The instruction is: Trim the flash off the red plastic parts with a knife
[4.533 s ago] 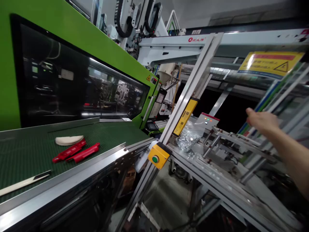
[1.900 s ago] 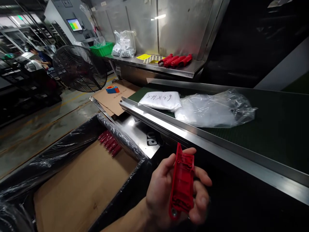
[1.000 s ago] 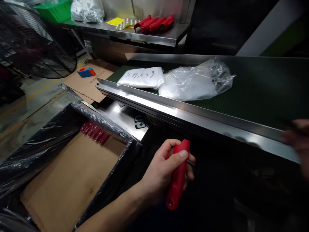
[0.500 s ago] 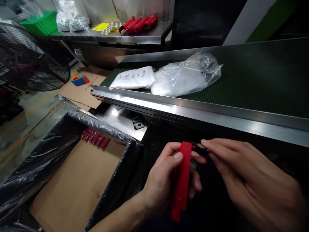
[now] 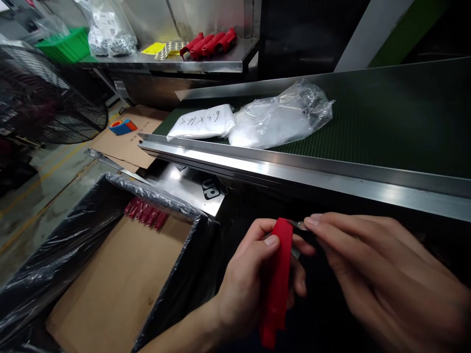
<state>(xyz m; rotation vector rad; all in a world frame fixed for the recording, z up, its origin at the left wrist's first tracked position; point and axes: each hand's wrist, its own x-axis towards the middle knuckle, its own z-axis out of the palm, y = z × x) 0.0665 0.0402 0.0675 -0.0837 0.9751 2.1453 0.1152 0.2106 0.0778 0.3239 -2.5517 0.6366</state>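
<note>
Left hand (image 5: 245, 274) is clamped around 1 red part (image 5: 280, 274). Right of red part: right hand (image 5: 375, 269) pinches 1 slim blade (image 5: 299, 225), tip at red part's upper edge.

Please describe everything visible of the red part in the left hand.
The red part is long and narrow, looks like plastic, and has a stepped lower end. It tilts steeply, held in the left hand with the thumb on its face. A thin metal blade in the right hand is at its upper edge; contact is unclear. Its far side is hidden.
</note>
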